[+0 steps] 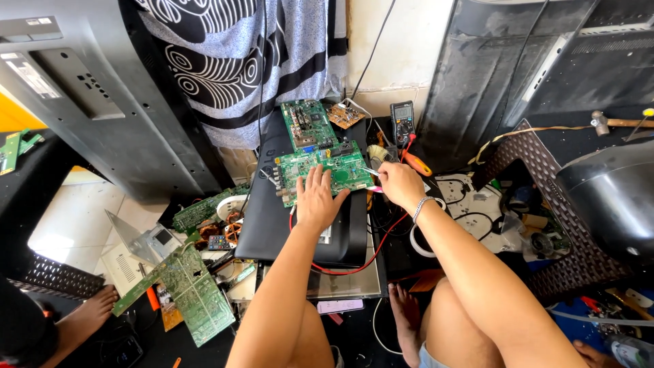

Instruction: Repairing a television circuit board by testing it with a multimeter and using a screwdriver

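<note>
My left hand (318, 200) lies flat with spread fingers on the near edge of a green circuit board (325, 170), which rests on a black device (300, 218). My right hand (400, 184) sits just right of the board and pinches a thin pointed tool (371, 172) whose tip touches the board's right edge. A red wire (371, 255) loops below my wrists. A second green board (308, 124) lies behind the first.
A multimeter (402, 120) and orange-handled tool (417, 164) sit behind my right hand. Loose green boards (194, 289) pile at the lower left. Large television backs (95, 102) lean left and right. A woven stool (572, 266) stands right, a hammer (603, 123) behind it. Another person's foot (92, 310) shows far left.
</note>
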